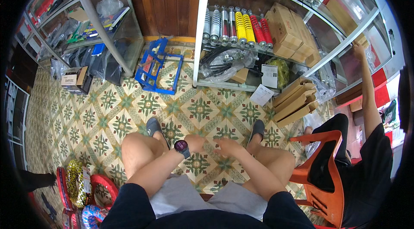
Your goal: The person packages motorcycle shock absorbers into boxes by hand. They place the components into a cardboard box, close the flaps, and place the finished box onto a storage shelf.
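My left hand (195, 143), with a dark round watch (181, 146) on its wrist, hovers between my knees and holds nothing. Facing it a short gap away is my right hand (227, 147), also bare, its fingers loosely spread. Below both hands lies a patterned tile floor (199, 107). A glass display case (233, 84) stands ahead, with a row of shock absorbers on its shelf, among them yellow ones (244, 28) and red ones (261, 32). Neither hand touches any of these.
A blue metal frame stand (158, 70) sits ahead left. Long open cardboard boxes (296, 101) and paper sheets (261, 95) lie by the case. On the right, a person (365, 170) in an orange plastic chair (336, 203) reaches into the case. Wrapped tyres (77, 183) are at lower left.
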`<action>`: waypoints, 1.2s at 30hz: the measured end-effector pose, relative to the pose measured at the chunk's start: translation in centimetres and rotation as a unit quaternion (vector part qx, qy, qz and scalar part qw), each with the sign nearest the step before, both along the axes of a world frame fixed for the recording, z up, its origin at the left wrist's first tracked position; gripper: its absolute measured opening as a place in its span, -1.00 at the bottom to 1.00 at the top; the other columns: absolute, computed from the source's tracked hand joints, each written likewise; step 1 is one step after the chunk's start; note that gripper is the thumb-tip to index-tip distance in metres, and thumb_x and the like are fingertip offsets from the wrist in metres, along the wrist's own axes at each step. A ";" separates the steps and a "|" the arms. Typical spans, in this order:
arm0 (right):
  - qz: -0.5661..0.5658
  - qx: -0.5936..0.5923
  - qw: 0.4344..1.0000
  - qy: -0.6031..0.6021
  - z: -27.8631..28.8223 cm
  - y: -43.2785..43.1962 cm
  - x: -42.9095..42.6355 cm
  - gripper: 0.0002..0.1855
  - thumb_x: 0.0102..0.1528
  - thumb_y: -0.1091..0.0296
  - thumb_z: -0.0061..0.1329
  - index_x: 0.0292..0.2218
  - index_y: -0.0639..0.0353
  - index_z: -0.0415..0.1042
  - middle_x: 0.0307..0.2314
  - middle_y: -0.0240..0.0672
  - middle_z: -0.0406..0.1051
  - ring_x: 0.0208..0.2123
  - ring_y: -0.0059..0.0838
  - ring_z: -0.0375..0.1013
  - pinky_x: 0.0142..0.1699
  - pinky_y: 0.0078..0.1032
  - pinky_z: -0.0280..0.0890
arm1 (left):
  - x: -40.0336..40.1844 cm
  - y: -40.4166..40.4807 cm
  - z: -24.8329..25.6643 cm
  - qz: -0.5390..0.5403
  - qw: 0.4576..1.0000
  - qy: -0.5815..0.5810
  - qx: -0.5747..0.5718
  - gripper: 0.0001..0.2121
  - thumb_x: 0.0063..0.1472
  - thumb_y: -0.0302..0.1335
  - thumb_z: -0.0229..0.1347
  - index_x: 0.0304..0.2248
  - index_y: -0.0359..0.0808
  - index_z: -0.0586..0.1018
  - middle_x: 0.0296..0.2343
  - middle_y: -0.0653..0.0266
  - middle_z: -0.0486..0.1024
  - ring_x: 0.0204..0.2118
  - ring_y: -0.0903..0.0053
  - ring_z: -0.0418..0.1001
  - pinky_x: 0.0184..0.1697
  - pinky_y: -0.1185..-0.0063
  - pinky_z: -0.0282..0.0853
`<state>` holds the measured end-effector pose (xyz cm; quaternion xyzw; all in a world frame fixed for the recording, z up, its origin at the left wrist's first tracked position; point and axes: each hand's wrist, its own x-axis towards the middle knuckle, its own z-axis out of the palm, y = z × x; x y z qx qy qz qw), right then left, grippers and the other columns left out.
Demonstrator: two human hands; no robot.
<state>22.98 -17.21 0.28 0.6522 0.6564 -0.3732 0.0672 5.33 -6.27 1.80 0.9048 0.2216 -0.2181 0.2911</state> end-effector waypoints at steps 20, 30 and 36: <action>0.012 0.016 1.000 0.011 -1.1 -0.2 0.1 -0.35 0.02 0.01 -0.08 0.06 0.15 0.14 -0.17 -0.02 0.34 -0.11 -0.10 0.33 -0.02 -0.28 0.23 | 0.2 -0.1 -1.8 -0.003 1.000 -0.020 0.017 -0.61 -0.02 -0.20 0.11 -0.24 -0.28 0.46 -0.42 0.06 0.49 -0.32 0.22 0.48 -0.31 0.34 0.40; 0.000 0.010 1.000 0.001 -1.0 -0.2 0.0 -0.38 0.02 0.02 -0.08 0.05 0.11 0.16 -0.16 -0.06 0.33 -0.12 -0.10 0.34 -0.06 -0.26 0.25 | 0.0 -0.1 -1.7 -0.011 1.000 -0.016 0.010 -0.57 -0.01 -0.19 0.09 -0.16 -0.24 0.43 -0.45 0.07 0.50 -0.35 0.18 0.48 -0.32 0.33 0.40; -0.002 0.013 1.000 0.012 -1.6 0.0 -0.1 -0.39 0.01 0.04 -0.07 0.04 0.11 0.16 -0.22 -0.11 0.36 -0.17 -0.12 0.36 -0.11 -0.27 0.27 | -0.2 0.0 -1.1 -0.002 1.000 -0.022 0.016 -0.60 -0.03 -0.20 0.11 -0.21 -0.26 0.46 -0.45 0.07 0.50 -0.35 0.20 0.48 -0.32 0.33 0.39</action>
